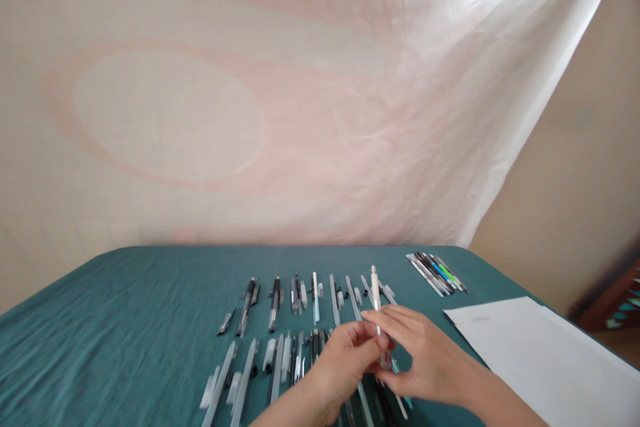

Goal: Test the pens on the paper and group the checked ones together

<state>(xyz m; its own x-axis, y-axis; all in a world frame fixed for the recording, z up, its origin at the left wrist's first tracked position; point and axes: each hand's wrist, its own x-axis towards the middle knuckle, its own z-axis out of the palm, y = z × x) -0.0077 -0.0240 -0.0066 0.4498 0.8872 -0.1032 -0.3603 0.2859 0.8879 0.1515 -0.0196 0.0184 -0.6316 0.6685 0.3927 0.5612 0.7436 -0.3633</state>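
Observation:
A slim white pen (pixel 375 285) stands nearly upright between my hands above the table, its lower end partly covered by fingers. My left hand (pixel 353 352) is closed, thumb and fingers pinching the pen low down. From the other side, my right hand (pixel 425 353) closes on the same pen with its thumb below and fingertips above. Just beyond and below them lie two rows of pens, barrels and caps, among them a grey barrel (pixel 334 299), a white and light-blue pen (pixel 315 297) and a black pen (pixel 275 303). My hands and forearms hide part of the near row.
A dark green cloth (pixel 125 347) covers the table. Several thin sticks that look like refills (pixel 437 273), some blue and green, lie together at the back right. White paper sheets (pixel 545 353) rest at the right edge. A pale curtain (pixel 250 113) hangs behind the table.

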